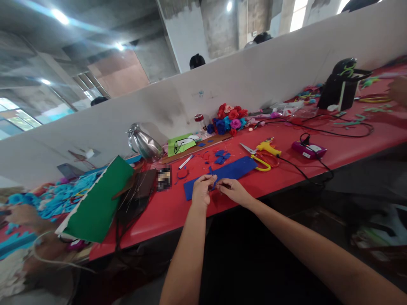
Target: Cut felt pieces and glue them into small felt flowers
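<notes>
My left hand (202,189) pinches a small blue felt strip (210,170) between thumb and fingers, just above the table's near edge. Close to its right is my right hand (234,190), its fingertips pressed together near the strip; what they hold is too small to make out. Under and behind both hands lies a long blue felt sheet (240,168). Scissors with yellow handles (262,163) rest at the sheet's right end, beside a yellow glue gun (269,148). Cut blue felt pieces (222,157) and a white marker (186,162) lie beyond the sheet.
Felt roses (231,118), a lidded jar (200,121) and a steel jug (145,143) stand along the partition. A purple power socket (309,149) with cables is at right. A green board (98,203) leans at left, beside a co-worker's arm (28,218).
</notes>
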`<action>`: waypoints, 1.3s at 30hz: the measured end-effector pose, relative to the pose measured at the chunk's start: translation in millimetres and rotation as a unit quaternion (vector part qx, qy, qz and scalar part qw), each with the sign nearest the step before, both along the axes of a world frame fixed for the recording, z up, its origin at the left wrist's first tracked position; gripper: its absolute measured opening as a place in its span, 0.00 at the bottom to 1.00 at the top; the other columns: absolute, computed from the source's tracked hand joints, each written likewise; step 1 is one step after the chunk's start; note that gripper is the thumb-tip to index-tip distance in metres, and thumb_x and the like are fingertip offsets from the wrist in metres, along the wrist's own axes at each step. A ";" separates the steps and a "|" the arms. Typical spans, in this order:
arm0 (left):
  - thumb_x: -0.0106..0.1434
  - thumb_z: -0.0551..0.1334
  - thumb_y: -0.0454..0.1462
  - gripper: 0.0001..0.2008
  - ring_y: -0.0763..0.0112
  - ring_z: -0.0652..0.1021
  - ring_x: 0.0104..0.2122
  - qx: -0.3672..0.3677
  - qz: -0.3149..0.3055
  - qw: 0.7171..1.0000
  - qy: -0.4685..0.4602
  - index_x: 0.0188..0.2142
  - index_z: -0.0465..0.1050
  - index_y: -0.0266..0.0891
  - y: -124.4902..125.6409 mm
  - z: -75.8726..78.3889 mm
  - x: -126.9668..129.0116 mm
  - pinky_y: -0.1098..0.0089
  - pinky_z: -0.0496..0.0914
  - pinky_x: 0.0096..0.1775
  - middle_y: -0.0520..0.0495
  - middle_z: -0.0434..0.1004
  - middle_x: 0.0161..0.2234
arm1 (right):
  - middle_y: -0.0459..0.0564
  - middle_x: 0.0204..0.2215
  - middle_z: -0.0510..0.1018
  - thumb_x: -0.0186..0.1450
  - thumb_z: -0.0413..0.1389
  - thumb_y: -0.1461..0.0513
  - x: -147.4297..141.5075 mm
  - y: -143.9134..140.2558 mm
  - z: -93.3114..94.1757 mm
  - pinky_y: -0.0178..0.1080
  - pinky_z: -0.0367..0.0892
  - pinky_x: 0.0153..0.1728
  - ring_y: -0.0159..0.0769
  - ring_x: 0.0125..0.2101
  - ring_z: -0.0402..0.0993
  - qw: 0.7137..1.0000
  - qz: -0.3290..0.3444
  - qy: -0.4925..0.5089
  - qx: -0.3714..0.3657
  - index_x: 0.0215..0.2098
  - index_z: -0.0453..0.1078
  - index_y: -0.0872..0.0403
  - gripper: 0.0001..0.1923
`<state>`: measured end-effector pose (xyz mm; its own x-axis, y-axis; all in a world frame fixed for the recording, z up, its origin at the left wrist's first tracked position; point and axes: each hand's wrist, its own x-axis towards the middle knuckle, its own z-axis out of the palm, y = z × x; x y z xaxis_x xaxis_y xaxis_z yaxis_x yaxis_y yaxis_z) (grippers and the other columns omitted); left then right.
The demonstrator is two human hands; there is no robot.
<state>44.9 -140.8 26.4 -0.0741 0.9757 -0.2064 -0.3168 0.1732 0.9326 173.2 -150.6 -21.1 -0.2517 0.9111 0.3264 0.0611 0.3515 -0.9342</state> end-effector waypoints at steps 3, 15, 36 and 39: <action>0.30 0.75 0.35 0.19 0.83 0.62 0.16 -0.020 0.009 0.999 -0.028 0.17 0.66 0.36 4.4 -5.1 -1.6 0.76 0.56 0.23 0.58 0.63 0.14 | 0.45 0.23 0.73 0.62 0.52 0.57 -0.2 -2.1 -3.9 0.34 0.61 0.28 0.31 0.25 0.66 1.000 -0.005 -0.016 0.011 0.30 0.71 0.55 0.10; 0.38 0.74 0.38 0.15 0.83 0.65 0.20 0.021 -0.021 0.997 -0.078 0.24 0.73 0.34 0.3 -27.3 -6.6 0.76 0.60 0.26 0.56 0.67 0.20 | 0.44 0.23 0.72 0.61 0.52 0.58 3.9 -0.7 -8.5 0.34 0.62 0.29 0.30 0.24 0.67 0.999 0.012 -0.031 0.002 0.31 0.71 0.55 0.09; 0.47 0.71 0.37 0.10 0.85 0.64 0.19 0.078 0.020 0.990 -0.113 0.24 0.71 0.36 11.2 -35.6 -5.5 0.77 0.58 0.23 0.55 0.68 0.22 | 0.42 0.17 0.69 0.58 0.55 0.56 9.7 14.4 -0.1 0.31 0.59 0.21 0.27 0.19 0.64 0.997 0.030 -0.028 -0.065 0.30 0.71 0.55 0.10; 0.46 0.71 0.37 0.10 0.85 0.66 0.20 0.082 0.032 0.989 -0.116 0.24 0.72 0.36 10.0 -34.6 -4.2 0.78 0.60 0.25 0.55 0.70 0.23 | 0.41 0.17 0.69 0.58 0.55 0.56 8.9 15.3 -1.3 0.31 0.60 0.22 0.27 0.19 0.64 0.997 0.032 -0.028 -0.059 0.30 0.71 0.55 0.10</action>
